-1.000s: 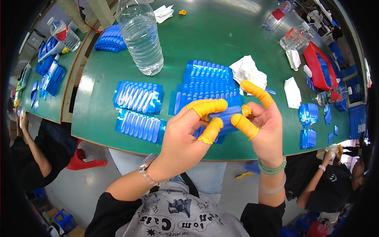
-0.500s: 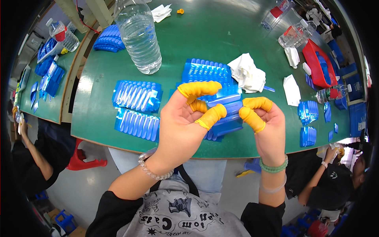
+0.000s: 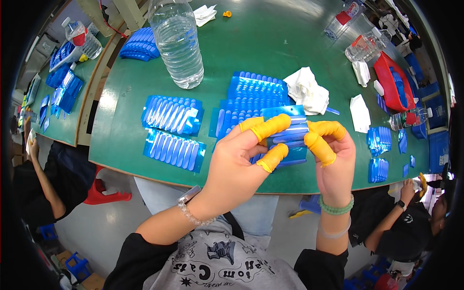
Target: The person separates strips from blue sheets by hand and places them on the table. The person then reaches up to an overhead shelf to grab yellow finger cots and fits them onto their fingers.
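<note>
A small blue film sheet (image 3: 294,131) with oblong blue strips on it is held up between my hands, above the table. My right hand (image 3: 335,159) pinches its right edge between thumb and forefinger. At its left side, my left hand (image 3: 241,157) has its fingers curled round the edge, the forefinger lying over the upper part and the thumb close to the lower strips. Yellow finger cots cover the thumbs and forefingers of both hands. Just behind them lies a stack of blue strip sheets (image 3: 258,87), partly hidden by my left hand.
On the green table (image 3: 251,43), more strip sheets (image 3: 173,115) lie at left. A large water bottle (image 3: 178,53) stands behind them. Crumpled white tissue (image 3: 307,89) sits beyond my right hand, and a red basket (image 3: 390,79) farther right. Other people work at both sides.
My left thumb has come away from the strip it pressed, and the forefinger now reaches over the sheet's upper part. Both hands and the sheet have shifted slightly right in the picture.
</note>
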The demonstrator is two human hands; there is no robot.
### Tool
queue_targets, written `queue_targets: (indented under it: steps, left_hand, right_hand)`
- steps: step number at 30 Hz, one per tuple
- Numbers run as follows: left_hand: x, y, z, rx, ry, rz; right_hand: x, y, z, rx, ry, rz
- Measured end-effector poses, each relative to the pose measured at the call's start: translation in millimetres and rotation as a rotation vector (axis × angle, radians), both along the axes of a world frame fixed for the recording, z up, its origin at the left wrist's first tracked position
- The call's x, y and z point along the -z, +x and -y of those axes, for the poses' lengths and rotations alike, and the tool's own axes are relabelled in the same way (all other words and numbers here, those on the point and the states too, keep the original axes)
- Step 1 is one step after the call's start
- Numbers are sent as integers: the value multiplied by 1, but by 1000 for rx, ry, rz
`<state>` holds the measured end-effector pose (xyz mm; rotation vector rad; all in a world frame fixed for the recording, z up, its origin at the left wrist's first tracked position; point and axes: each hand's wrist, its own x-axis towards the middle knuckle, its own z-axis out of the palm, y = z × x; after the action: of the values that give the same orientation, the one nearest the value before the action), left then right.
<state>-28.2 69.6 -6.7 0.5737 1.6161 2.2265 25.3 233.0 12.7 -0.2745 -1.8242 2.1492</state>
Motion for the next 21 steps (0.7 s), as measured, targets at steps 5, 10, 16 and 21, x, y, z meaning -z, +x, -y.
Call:
queue_targets:
  steps: [5, 10, 16, 21]
  left_hand:
    - [-4, -1, 1, -60, -156, -87]
    - [-3, 1, 0, 7, -3, -57]
    - [-6, 2, 0, 35, 20, -27]
    - [-7, 1, 1, 50, 17, -7]
  right_hand:
    - [-5, 2, 3, 47, -44, -77]
    - [-5, 0, 1, -57, -141, 77]
    - [-5, 0, 5, -5, -169, 34]
    - [-7, -1, 4, -3, -80, 53]
